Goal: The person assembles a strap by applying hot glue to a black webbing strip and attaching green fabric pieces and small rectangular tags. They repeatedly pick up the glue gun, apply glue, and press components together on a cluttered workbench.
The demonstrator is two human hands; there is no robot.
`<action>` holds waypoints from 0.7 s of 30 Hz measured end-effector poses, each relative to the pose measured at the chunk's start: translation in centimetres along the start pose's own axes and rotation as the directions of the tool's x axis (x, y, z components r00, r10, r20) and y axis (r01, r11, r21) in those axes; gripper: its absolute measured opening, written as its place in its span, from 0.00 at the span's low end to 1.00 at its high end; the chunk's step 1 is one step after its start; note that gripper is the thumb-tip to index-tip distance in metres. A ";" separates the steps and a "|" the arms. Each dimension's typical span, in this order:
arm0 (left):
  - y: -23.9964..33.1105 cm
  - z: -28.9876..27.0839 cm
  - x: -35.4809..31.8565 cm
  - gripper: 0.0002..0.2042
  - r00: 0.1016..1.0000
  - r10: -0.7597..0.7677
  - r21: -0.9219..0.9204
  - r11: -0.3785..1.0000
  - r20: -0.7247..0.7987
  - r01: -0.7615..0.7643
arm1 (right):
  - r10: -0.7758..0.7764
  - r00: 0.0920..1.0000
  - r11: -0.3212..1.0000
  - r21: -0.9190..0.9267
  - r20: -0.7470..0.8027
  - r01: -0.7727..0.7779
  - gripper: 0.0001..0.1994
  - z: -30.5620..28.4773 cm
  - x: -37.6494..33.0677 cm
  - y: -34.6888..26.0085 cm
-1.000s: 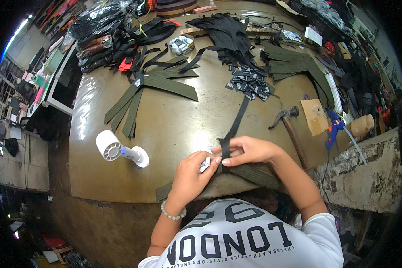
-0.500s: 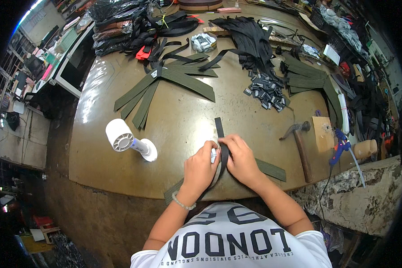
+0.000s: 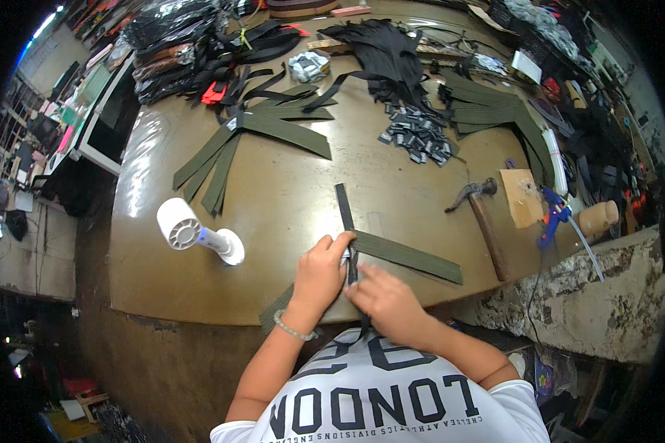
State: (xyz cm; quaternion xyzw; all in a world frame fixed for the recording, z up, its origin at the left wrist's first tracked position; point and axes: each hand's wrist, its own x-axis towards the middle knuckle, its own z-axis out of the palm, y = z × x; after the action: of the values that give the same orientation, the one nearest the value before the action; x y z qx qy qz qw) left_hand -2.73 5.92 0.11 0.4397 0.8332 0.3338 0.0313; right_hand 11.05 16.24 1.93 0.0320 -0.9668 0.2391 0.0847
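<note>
Near the hammer (image 3: 480, 214), your left hand (image 3: 319, 275) pinches the black strap (image 3: 345, 214) over the olive webbing (image 3: 410, 255). Your right hand (image 3: 386, 301) presses flat, fingers together. Loosen either and the crossing may skew.

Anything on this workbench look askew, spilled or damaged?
Nothing is clearly wrong. The small white fan lies tipped on its side left of the hands, and the metal buckles sit in a loose scattered heap. The hammer lies flat.
</note>
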 end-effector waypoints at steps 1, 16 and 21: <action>0.0 0.0 0.0 0.19 1.000 0.003 0.004 1.000 -0.002 -0.003 | -0.027 0.999 0.998 0.064 0.030 0.025 0.16 -0.7 -0.8 -0.3; 1.5 -2.0 -1.4 0.06 0.979 -0.145 -0.065 0.988 -0.144 0.137 | 0.754 0.104 0.552 0.540 -0.648 -0.635 0.22 -13.7 -14.2 19.9; 0.1 -0.8 -1.5 0.04 0.988 -0.037 0.030 0.999 -0.151 0.042 | 0.763 0.604 0.560 0.700 -0.229 -0.442 0.20 -11.8 -3.3 8.7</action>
State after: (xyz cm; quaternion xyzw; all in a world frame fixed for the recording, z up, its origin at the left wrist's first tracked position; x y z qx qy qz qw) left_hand -1.96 4.40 0.42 0.3969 0.8472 0.3515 -0.0325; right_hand 15.15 29.53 7.70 -0.3563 -0.7312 0.5335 0.2318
